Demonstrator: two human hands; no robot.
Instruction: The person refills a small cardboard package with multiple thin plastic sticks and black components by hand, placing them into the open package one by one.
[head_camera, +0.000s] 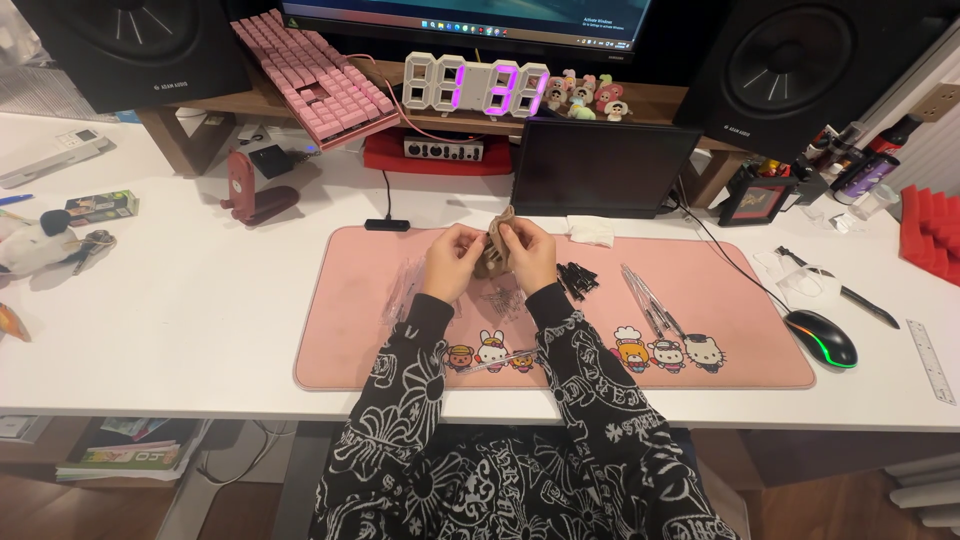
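Over the middle of a pink desk mat (760, 350), both my hands hold a small brown, crumpled-looking object (496, 242). My left hand (452, 262) grips its left side. My right hand (528, 254) pinches its top and right side with the fingers curled. What the object is I cannot make out. Just below my hands a small clear packet with a dark pattern (500, 300) lies on the mat. Both arms wear black sleeves with white print.
On the mat lie clear plastic packets (402, 288), a pile of small black parts (578, 280) and clear pens (648, 302). A small dark screen (600, 166) stands behind. A mouse (822, 338), a ruler (932, 362), a pink keyboard (315, 82), a digital clock (476, 86) and speakers surround.
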